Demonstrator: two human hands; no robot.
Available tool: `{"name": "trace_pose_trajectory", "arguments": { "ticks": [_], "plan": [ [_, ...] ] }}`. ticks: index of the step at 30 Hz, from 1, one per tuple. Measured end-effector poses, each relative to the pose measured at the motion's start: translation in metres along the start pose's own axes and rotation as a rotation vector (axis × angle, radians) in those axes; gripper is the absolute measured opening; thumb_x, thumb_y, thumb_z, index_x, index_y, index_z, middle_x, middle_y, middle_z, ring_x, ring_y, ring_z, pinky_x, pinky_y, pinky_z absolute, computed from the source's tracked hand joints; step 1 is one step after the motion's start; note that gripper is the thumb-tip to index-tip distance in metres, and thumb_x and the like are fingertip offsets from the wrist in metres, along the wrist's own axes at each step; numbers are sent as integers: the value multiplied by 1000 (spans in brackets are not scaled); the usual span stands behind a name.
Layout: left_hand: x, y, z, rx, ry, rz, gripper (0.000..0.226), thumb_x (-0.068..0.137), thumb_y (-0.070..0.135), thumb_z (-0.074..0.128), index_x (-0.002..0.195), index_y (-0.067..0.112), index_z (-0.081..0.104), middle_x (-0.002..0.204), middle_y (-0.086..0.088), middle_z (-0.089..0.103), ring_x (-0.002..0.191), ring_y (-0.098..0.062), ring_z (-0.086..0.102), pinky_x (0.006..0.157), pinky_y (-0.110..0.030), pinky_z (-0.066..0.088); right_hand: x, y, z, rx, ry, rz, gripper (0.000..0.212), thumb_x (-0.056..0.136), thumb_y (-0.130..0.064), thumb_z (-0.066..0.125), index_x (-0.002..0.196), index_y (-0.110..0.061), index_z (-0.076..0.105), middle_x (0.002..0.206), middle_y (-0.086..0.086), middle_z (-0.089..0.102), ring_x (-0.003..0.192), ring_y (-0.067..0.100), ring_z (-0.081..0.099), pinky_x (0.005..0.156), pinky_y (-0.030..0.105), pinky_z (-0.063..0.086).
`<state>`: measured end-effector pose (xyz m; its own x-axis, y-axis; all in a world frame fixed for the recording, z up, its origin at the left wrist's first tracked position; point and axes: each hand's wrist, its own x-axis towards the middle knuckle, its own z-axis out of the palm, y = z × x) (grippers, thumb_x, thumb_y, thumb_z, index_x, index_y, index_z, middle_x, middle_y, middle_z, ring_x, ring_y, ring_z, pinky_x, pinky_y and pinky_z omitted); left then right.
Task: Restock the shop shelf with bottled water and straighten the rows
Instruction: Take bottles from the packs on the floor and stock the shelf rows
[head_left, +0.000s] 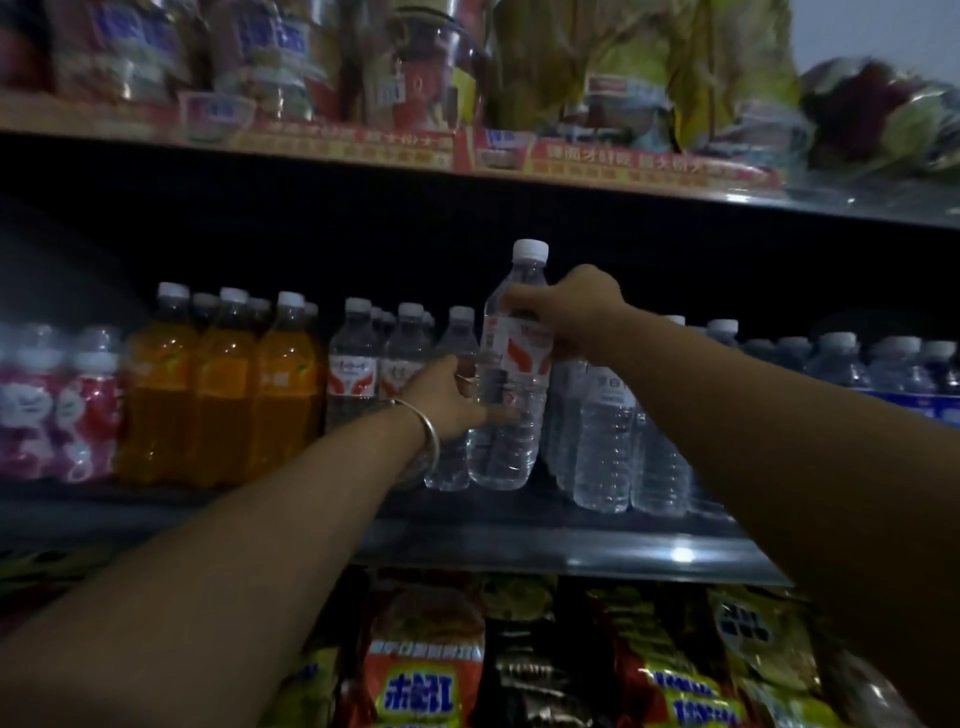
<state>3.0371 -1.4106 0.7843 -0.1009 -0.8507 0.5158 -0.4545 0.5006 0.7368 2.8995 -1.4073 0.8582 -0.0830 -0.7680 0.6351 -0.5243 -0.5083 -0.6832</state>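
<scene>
A clear water bottle (511, 364) with a white cap and a red-and-white label stands slightly tilted at the front of the middle shelf (545, 551). My right hand (576, 312) grips it around the shoulder, just above the label. My left hand (457, 397), a silver bangle on its wrist, holds the bottle's lower body from the left. To the left stand rows of the same water bottles (358, 364). To the right stand more water bottles (605, 441) with white labels.
Orange drink bottles (223, 389) and pink-labelled bottles (57, 405) fill the shelf's left end. Blue-labelled water packs (878, 364) sit at the far right. The shelf above holds jars and packets, and snack bags (426, 670) lie below.
</scene>
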Motion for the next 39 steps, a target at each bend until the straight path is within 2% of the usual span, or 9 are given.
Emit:
{"name": "trace_pose_trajectory", "arguments": {
  "ticks": [4,7,10,14,18,22,27,30,39],
  "plan": [
    [23,-17,15,22,27,-49,43,70,21,79,98,16,47,92,5,50,92,-16,48,82,-26,43,20,12,21,-120,61,4,44,75,-45,74,76,-4,55,104,28,65,90,37,67,73,52,57],
    [38,-35,26,118,57,-41,50,73,19,77,113,10,48,104,1,53,99,-21,53,92,-30,46,27,27,36,-188,94,18,43,76,-47,72,69,-11,51,101,26,66,89,35,67,72,52,57],
    [45,-45,35,124,73,-56,43,79,13,72,113,10,47,98,1,54,90,-15,54,77,-16,47,35,43,48,-261,88,40,45,74,-52,72,74,-10,55,95,20,67,84,32,67,72,48,58],
    [52,-55,45,307,120,-62,71,72,29,77,131,6,44,125,-15,56,114,-29,54,98,-35,43,43,61,54,-285,88,87,56,70,-59,71,92,-8,61,93,14,66,83,30,66,73,44,58],
    [59,-57,50,323,138,-88,58,73,27,76,120,2,54,121,-18,59,112,-32,56,98,-39,45,46,63,50,-315,46,111,56,74,-59,68,90,-7,61,88,12,66,77,26,68,70,40,59],
    [63,-62,54,267,162,-54,52,76,15,74,121,3,53,120,-14,59,112,-29,56,96,-30,45,40,67,47,-198,-65,197,40,81,-46,68,76,-9,54,70,8,61,57,19,60,40,22,52],
    [63,-63,57,218,191,-62,13,79,3,69,80,8,57,91,-13,58,100,-30,61,72,-24,55,26,79,46,-163,-280,311,34,82,-12,70,111,1,57,92,17,62,77,28,63,73,45,58],
    [63,-64,58,272,191,-47,33,75,1,72,62,14,45,80,-12,56,86,-26,59,84,-38,54,23,80,47,-175,-352,353,43,84,-2,65,124,1,51,117,23,57,99,37,61,85,51,54],
    [61,-66,56,342,221,15,13,84,8,62,97,7,63,103,-14,62,100,-31,58,83,-33,45,26,94,52,-73,-345,373,43,79,-5,70,118,-3,54,115,16,60,104,33,59,89,49,52]
  ]
}}
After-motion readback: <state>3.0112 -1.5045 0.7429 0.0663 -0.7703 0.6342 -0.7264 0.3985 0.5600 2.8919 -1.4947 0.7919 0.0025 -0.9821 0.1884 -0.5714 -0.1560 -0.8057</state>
